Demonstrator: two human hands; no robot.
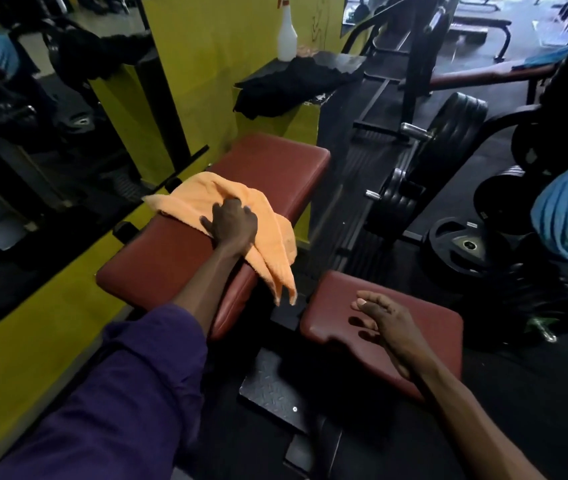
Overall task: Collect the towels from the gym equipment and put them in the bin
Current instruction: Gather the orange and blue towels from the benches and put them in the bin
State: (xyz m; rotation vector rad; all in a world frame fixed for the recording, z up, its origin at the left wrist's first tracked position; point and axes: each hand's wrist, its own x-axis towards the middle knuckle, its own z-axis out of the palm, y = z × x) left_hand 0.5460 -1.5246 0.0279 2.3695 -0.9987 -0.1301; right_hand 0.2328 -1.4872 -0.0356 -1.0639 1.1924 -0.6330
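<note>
We've got open room above both red pads (268, 168); mirror wall (33, 168) hems the left, weight plates (449, 140) crowd the right.

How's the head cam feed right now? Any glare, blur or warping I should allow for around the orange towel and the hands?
Head view: wide-angle bending at the edges; the orange towel under the left hand is evenly lit and sharp; soft sheen on the bench pad; the right hand casts finger shadows on the seat pad; background racks are dim and soft.
</note>
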